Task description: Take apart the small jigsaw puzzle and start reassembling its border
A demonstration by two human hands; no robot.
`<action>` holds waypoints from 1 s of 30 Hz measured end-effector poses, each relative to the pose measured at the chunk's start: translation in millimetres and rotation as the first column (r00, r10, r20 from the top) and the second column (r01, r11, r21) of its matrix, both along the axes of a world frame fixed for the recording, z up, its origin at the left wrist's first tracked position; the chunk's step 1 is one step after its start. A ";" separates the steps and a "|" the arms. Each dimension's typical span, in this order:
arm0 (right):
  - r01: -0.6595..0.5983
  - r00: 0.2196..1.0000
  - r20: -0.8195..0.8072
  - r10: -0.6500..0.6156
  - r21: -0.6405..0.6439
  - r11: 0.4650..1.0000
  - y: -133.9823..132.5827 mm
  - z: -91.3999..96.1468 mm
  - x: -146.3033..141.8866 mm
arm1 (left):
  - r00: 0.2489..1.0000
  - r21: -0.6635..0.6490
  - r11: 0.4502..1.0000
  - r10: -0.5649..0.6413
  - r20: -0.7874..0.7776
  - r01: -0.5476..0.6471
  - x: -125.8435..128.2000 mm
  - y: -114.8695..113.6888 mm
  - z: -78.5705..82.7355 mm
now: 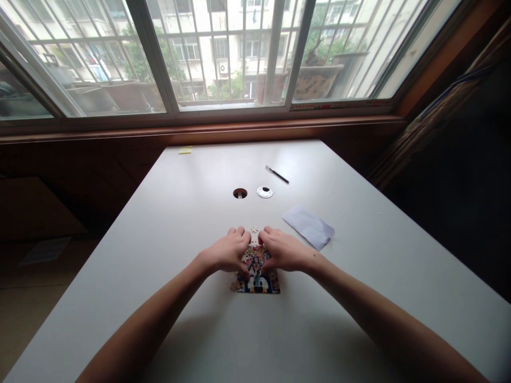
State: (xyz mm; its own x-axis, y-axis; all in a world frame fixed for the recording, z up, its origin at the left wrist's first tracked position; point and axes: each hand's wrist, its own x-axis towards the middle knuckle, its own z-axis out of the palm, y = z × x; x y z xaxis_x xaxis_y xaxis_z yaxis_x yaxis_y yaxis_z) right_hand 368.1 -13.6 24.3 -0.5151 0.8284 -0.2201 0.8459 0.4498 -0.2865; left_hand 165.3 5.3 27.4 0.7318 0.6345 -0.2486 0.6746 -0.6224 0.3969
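A small, colourful jigsaw puzzle (258, 284) lies on the white table, with a blue and white cartoon figure at its near edge. My left hand (229, 250) rests over its left upper side, fingers curled and thumb down on the picture. From the right, my right hand (281, 250) mirrors it, with bent fingers at the far edge and the thumb on the puzzle. The palms hide both sides of the puzzle. Loose puzzle pieces (254, 230) lie just beyond the fingertips, and a few more sit by the lower left corner.
A pale paper sheet (309, 227) lies right of my right hand. Farther back are a dark pen (277, 174), a round cable hole (240, 193) and its silver cover (264, 192). Yellow sticky notes (186, 150) lie at the far left corner, below a barred window (231, 53).
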 end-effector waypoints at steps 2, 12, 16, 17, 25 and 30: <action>-0.004 1.000 -0.023 0.003 -0.014 1.000 1.0 0.1 1.0 | 0.999 -0.025 1.000 -0.001 0.035 0.002 0.0 1.1 -0.5; -0.031 0.997 -0.067 0.028 -0.051 0.998 3.1 2.7 1.3 | 0.994 -0.081 0.996 -0.020 0.105 0.029 1.7 -0.9 2.0; -0.023 0.995 -0.096 0.020 -0.035 0.999 2.4 3.7 1.0 | 0.986 -0.094 0.993 -0.055 0.155 0.070 2.3 -1.7 -0.9; -0.020 0.994 -0.105 0.016 -0.033 0.999 2.6 3.0 1.1 | 0.987 -0.097 0.993 -0.053 0.154 0.068 2.1 -1.6 -2.1; 0.008 0.970 -0.242 -0.009 -0.007 1.000 5.2 -0.7 1.3 | 0.974 -0.091 0.995 -0.012 0.225 0.034 -0.2 0.3 -6.3; 0.056 0.952 -0.298 -0.063 -0.032 0.998 9.4 3.4 4.4 | 0.947 -0.110 0.994 0.056 0.316 -0.022 -1.4 8.1 -5.5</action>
